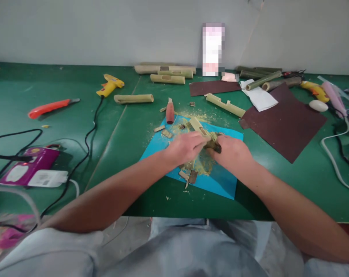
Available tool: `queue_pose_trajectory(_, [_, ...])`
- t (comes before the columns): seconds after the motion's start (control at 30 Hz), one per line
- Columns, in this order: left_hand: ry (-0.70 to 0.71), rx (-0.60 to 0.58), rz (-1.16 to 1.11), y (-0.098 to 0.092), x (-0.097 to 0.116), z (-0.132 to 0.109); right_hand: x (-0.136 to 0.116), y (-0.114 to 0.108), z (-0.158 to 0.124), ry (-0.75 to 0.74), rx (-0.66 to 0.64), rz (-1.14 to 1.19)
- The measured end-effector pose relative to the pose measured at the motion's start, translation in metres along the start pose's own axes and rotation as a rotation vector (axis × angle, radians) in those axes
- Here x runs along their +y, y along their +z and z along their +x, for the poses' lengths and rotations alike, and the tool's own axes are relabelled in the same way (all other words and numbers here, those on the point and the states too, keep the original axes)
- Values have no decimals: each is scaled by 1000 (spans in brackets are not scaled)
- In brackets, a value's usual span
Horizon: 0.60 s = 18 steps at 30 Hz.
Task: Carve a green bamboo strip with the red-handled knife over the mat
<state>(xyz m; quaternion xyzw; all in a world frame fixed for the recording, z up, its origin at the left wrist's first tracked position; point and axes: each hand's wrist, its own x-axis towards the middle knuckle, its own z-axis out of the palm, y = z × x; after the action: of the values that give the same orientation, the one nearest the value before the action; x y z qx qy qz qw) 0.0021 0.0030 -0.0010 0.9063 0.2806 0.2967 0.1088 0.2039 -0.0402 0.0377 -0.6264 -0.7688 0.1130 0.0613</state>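
Note:
My left hand [187,146] is closed around a short piece of bamboo tube [197,125] with a rectangular opening cut in its side. Against the near end of the tube, my right hand [234,151] pinches a small, dusty, brown piece [214,145] that looks like folded sandpaper. Both hands are over a blue sheet [225,184] strewn with yellowish dust and bamboo chips [193,177]. Just beyond the sheet's far edge lies a red-handled blade tool [170,111]. The fingers partly hide what they hold.
Cut bamboo tubes [134,99] lie across the green table [151,204]. Brown sandpaper-like sheets [290,127] and a white egg-shaped object [318,105] are at right. Leftward are a yellow glue gun [109,86], an orange cutter [50,109], and a purple power strip [43,157] with cords.

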Motion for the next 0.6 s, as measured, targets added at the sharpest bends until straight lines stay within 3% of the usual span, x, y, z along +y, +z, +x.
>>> queue_pose_trajectory(0.3, [-48,35,55,-6,-2,2,-3,-2,-4,-8,24,-75])
queue_pose_trajectory(0.47, [32,-84,39,-7,5,-1,0,0,1,16,-26,-21])
queue_pose_trajectory(0.6, [-4,-20,73,-7,7,0,0,1,1,7,-30,-30])
